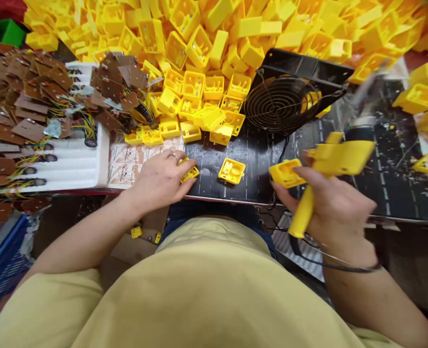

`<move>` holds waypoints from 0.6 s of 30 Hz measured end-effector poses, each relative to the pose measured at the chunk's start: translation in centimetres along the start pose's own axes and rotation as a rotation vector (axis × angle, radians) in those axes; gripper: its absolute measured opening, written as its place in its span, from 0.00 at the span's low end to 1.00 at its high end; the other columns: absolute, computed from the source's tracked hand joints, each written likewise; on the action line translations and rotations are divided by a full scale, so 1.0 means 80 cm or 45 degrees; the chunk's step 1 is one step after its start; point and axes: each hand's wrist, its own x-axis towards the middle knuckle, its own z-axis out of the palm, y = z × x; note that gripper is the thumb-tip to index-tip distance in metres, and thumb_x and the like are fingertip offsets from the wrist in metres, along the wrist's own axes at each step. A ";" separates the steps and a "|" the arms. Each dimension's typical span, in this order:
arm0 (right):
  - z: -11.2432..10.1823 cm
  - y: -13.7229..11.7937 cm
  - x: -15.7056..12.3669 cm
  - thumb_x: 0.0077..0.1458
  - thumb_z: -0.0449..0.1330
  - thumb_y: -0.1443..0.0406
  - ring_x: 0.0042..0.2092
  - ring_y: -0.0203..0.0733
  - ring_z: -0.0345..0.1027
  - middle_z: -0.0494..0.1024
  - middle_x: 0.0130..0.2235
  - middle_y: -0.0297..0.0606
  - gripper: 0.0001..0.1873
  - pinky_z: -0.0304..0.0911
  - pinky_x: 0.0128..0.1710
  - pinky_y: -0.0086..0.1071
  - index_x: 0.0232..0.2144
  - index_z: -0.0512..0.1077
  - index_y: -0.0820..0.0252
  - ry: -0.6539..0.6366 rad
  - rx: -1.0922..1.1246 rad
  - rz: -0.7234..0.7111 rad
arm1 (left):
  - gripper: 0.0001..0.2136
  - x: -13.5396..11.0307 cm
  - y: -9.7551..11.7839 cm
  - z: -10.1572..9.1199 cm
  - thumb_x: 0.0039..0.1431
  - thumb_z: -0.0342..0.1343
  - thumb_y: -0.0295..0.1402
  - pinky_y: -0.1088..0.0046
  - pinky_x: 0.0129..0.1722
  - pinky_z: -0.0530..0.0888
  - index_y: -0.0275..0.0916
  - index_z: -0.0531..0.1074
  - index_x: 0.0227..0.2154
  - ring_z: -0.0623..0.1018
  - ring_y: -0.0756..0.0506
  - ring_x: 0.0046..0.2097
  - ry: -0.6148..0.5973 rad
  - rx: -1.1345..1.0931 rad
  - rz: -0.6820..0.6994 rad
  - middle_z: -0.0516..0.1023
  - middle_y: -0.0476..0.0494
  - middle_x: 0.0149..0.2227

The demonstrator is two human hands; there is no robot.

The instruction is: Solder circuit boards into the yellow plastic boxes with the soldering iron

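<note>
My left hand (pixel 161 179) rests on the near edge of the black mat (pixel 257 154), fingers closed on a small yellow plastic housing (pixel 189 172). My right hand (pixel 332 205) grips the yellow handle of a corded yellow tool (pixel 339 159), blurred by motion, and also holds a yellow housing (pixel 285 174) against its front. Another loose yellow housing (pixel 231 171) lies on the mat between my two hands. A ring shows on my left hand.
A huge heap of yellow housings (pixel 214 43) fills the back of the bench. A black wire-guard fan (pixel 282 101) leans behind the mat. Brown circuit boards (pixel 25 101) with wires lie over a white tray (pixel 72 164) at left. A blue crate (pixel 3 261) sits lower left.
</note>
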 end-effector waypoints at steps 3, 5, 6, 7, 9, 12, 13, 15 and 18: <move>0.009 -0.016 0.013 0.63 0.64 0.45 0.23 0.39 0.60 0.66 0.23 0.30 0.23 0.52 0.25 0.35 0.47 0.76 0.56 -0.031 -0.053 -0.156 | 0.26 0.016 -0.025 -0.014 0.66 0.48 0.26 0.52 0.63 0.72 0.44 0.72 0.65 0.75 0.35 0.64 -0.227 -0.176 0.290 0.77 0.38 0.65; 0.012 -0.010 0.020 0.63 0.60 0.40 0.25 0.40 0.61 0.68 0.24 0.32 0.29 0.53 0.27 0.36 0.50 0.75 0.57 -0.086 0.028 -0.210 | 0.32 0.023 -0.030 -0.018 0.63 0.48 0.24 0.51 0.70 0.64 0.45 0.64 0.70 0.66 0.37 0.72 -0.299 -0.267 0.395 0.68 0.39 0.72; 0.013 -0.004 0.022 0.64 0.59 0.40 0.27 0.41 0.65 0.72 0.27 0.33 0.30 0.56 0.30 0.36 0.51 0.73 0.56 -0.115 0.092 -0.256 | 0.33 0.026 -0.026 -0.017 0.64 0.49 0.25 0.51 0.71 0.62 0.43 0.61 0.72 0.63 0.36 0.75 -0.284 -0.307 0.411 0.64 0.38 0.74; 0.014 0.003 0.025 0.65 0.59 0.42 0.31 0.43 0.71 0.77 0.32 0.36 0.28 0.61 0.35 0.37 0.53 0.71 0.55 -0.144 0.169 -0.305 | 0.33 0.029 -0.019 -0.014 0.66 0.51 0.29 0.51 0.72 0.61 0.41 0.58 0.73 0.61 0.36 0.75 -0.241 -0.343 0.400 0.60 0.35 0.75; 0.018 0.015 0.031 0.69 0.59 0.47 0.44 0.47 0.77 0.82 0.44 0.42 0.22 0.66 0.47 0.42 0.55 0.68 0.52 -0.200 0.322 -0.405 | 0.36 0.037 0.004 0.000 0.68 0.55 0.42 0.49 0.72 0.60 0.36 0.55 0.74 0.61 0.32 0.75 -0.094 -0.387 0.327 0.59 0.29 0.75; 0.025 0.022 0.040 0.71 0.58 0.56 0.49 0.44 0.79 0.83 0.49 0.41 0.15 0.70 0.51 0.41 0.56 0.65 0.51 -0.270 0.464 -0.503 | 0.36 0.051 0.036 0.025 0.67 0.57 0.52 0.44 0.73 0.57 0.34 0.63 0.70 0.68 0.31 0.70 0.102 -0.353 0.231 0.71 0.28 0.68; 0.026 0.021 0.041 0.70 0.58 0.58 0.47 0.42 0.79 0.83 0.47 0.39 0.15 0.71 0.50 0.39 0.56 0.65 0.51 -0.275 0.480 -0.519 | 0.32 0.054 0.042 0.030 0.68 0.57 0.51 0.45 0.73 0.56 0.34 0.67 0.67 0.70 0.32 0.68 0.120 -0.327 0.217 0.76 0.30 0.64; 0.029 0.013 0.040 0.69 0.61 0.61 0.41 0.41 0.78 0.83 0.41 0.37 0.14 0.70 0.44 0.36 0.54 0.67 0.52 -0.235 0.439 -0.507 | 0.25 0.053 0.043 0.034 0.69 0.56 0.48 0.45 0.73 0.56 0.36 0.74 0.61 0.74 0.34 0.63 0.125 -0.265 0.183 0.81 0.34 0.57; 0.034 -0.009 0.033 0.65 0.68 0.58 0.28 0.40 0.69 0.78 0.31 0.33 0.17 0.58 0.30 0.36 0.51 0.70 0.55 -0.055 0.259 -0.363 | 0.33 0.038 0.029 0.027 0.64 0.60 0.56 0.43 0.71 0.59 0.38 0.71 0.64 0.71 0.30 0.65 0.154 -0.192 0.068 0.76 0.31 0.63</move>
